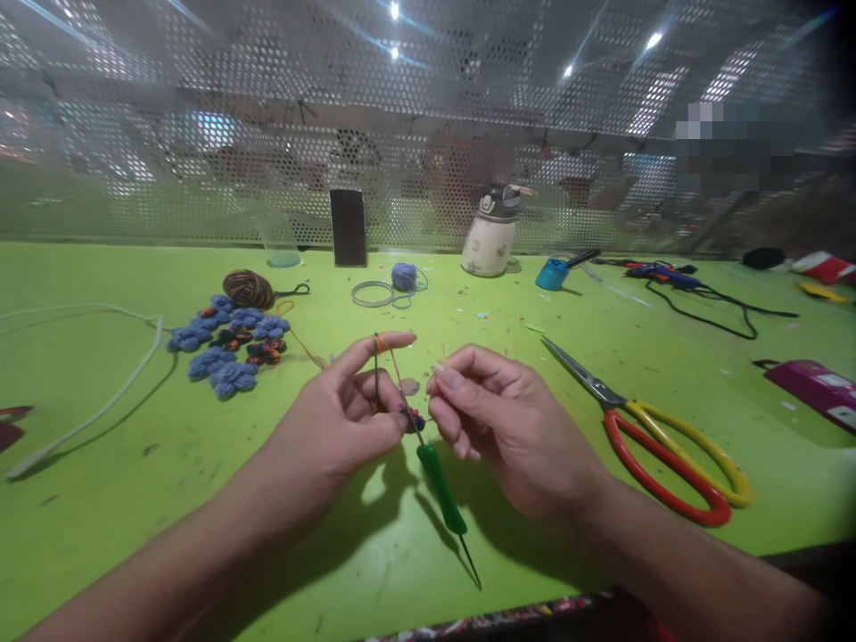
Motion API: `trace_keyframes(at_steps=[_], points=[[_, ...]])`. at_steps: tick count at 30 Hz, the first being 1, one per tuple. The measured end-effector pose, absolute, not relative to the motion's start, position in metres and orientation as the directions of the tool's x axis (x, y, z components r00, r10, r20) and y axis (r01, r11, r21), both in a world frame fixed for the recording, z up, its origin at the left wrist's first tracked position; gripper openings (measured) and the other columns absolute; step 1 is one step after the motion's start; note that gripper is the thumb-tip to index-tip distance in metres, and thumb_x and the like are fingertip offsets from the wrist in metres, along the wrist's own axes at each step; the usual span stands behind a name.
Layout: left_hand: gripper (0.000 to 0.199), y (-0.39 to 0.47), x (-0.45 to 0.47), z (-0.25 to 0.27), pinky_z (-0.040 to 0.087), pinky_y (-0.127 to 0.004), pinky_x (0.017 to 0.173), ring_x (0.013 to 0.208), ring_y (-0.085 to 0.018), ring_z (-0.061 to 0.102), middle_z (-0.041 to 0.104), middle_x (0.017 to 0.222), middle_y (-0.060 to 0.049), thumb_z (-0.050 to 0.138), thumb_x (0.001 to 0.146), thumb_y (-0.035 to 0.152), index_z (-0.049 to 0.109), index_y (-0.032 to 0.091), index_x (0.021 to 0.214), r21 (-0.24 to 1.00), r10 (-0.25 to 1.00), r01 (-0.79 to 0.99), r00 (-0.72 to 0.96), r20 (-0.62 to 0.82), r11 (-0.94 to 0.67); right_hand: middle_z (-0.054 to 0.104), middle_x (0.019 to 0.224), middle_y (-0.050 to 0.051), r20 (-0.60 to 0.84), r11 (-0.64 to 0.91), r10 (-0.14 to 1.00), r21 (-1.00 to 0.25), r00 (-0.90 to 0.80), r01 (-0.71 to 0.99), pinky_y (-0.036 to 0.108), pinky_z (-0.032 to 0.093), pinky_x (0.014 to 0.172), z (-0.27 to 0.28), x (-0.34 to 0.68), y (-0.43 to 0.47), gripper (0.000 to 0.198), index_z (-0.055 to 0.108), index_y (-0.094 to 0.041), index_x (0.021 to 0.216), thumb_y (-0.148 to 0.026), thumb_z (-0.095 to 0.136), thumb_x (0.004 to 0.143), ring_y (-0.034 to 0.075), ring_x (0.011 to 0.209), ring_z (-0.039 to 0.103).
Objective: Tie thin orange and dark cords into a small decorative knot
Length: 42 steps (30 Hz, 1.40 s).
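My left hand (341, 415) pinches a small dark crocheted piece (413, 419) between thumb and fingers. Multicoloured yarn (381, 343) loops around its raised index finger and runs down to the piece. A crochet hook with a green handle (441, 490) sits at the piece, its handle hanging down toward me, free of my right hand. Fingertips of my right hand (508, 406) are pressed together just right of the piece, with a short orange strand (443, 351) showing above them. From the left hand, an orange strand trails back toward a ball of variegated yarn (247, 290).
Blue and dark crocheted flowers (227, 366) lie at left, near a white cable (134, 383). Large scissors (621, 406) rest at right. Behind stand a phone (349, 227), a bottle (489, 241), a blue yarn ball (403, 276) and a blue pot (552, 275) before a perforated metal screen (415, 152).
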<state>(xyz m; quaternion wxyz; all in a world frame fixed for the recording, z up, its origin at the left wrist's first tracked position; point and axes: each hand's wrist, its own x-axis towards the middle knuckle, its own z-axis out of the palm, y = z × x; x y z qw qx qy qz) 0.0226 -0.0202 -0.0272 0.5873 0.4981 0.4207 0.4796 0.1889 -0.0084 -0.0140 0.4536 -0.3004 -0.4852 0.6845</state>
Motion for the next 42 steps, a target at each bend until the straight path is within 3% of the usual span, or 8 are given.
trace_keyframes(at_steps=[8,12,22,28,31,36,39,42], points=[[0.059,-0.020,0.027,-0.023,0.039,-0.023,0.064,0.065,-0.010,0.050,0.057,0.068,0.005,0.063,0.071,0.006,0.053,0.026,0.126,0.987,0.984,-0.147,0.175,-0.036,0.062,0.053,0.053,-0.006,0.013,-0.127,0.921,-0.935,-0.390,-0.332,0.016,0.032,0.043,-0.014,0.188,-0.008,0.019,0.059,-0.016,0.073,-0.028,0.064,0.086,0.004,0.043,0.040],[0.060,-0.019,0.026,-0.020,0.037,-0.023,0.060,0.062,-0.010,0.047,0.057,0.066,0.005,0.066,0.069,0.007,0.054,0.024,0.125,0.983,0.990,-0.167,0.127,-0.057,0.078,0.060,0.059,-0.003,0.019,-0.147,0.905,-0.924,-0.426,-0.354,0.017,0.036,0.044,-0.015,0.190,-0.003,0.016,0.061,-0.015,0.077,-0.028,0.063,0.087,0.005,0.046,0.049],[0.061,-0.019,0.021,-0.017,0.043,-0.024,0.069,0.069,-0.011,0.055,0.061,0.075,0.004,0.071,0.073,0.013,0.052,0.026,0.130,0.972,0.980,-0.210,0.186,-0.068,0.108,0.063,0.064,0.000,0.003,-0.153,0.913,-0.924,-0.408,-0.350,0.018,0.040,0.048,-0.013,0.191,-0.002,0.015,0.064,-0.015,0.078,-0.028,0.065,0.085,0.007,0.052,0.054],[0.062,-0.020,0.026,-0.014,0.044,-0.026,0.066,0.066,-0.012,0.055,0.061,0.072,0.003,0.074,0.068,0.013,0.055,0.022,0.127,0.976,0.996,-0.206,0.061,-0.061,0.072,0.063,0.094,0.005,0.087,0.091,0.963,-0.996,-0.254,0.007,0.027,0.047,0.060,-0.012,0.193,-0.004,0.026,0.061,-0.019,0.106,-0.032,0.066,0.084,0.013,0.072,0.060],[0.063,-0.018,0.025,-0.013,0.044,-0.025,0.066,0.066,-0.012,0.055,0.061,0.070,0.004,0.074,0.067,0.012,0.055,0.021,0.127,0.980,1.000,-0.195,0.020,-0.024,0.027,0.061,0.091,0.005,0.163,0.192,0.971,-0.967,-0.173,0.165,0.030,0.047,0.065,-0.013,0.192,-0.005,0.024,0.058,-0.019,0.098,-0.036,0.066,0.084,0.016,0.077,0.058],[0.066,-0.012,0.020,-0.013,0.046,-0.024,0.066,0.067,-0.011,0.058,0.062,0.070,0.004,0.075,0.068,0.012,0.051,0.020,0.129,0.984,0.997,-0.169,-0.055,0.047,-0.056,0.051,0.066,-0.001,-0.006,0.087,0.926,-0.969,-0.377,0.230,0.026,0.037,0.054,-0.018,0.185,-0.011,0.029,0.053,-0.017,0.073,-0.040,0.069,0.081,0.012,0.061,0.046],[0.068,-0.011,0.017,-0.013,0.048,-0.026,0.069,0.069,-0.012,0.060,0.062,0.069,0.004,0.075,0.069,0.013,0.048,0.019,0.131,0.985,0.997,-0.152,-0.043,0.071,-0.076,0.053,0.065,-0.001,-0.099,-0.050,0.828,-0.993,-0.552,0.104,0.026,0.039,0.053,-0.024,0.181,-0.013,0.030,0.051,-0.017,0.076,-0.043,0.061,0.087,0.011,0.057,0.049],[0.068,-0.013,0.017,-0.010,0.047,-0.025,0.068,0.067,-0.011,0.059,0.063,0.069,0.004,0.075,0.070,0.014,0.049,0.019,0.132,0.990,0.997,-0.122,-0.042,0.071,-0.076,0.049,0.061,-0.003,-0.066,-0.030,0.821,-0.997,-0.568,0.073,0.024,0.035,0.048,-0.027,0.181,-0.014,0.031,0.051,-0.017,0.076,-0.043,0.050,0.093,0.008,0.049,0.043]])
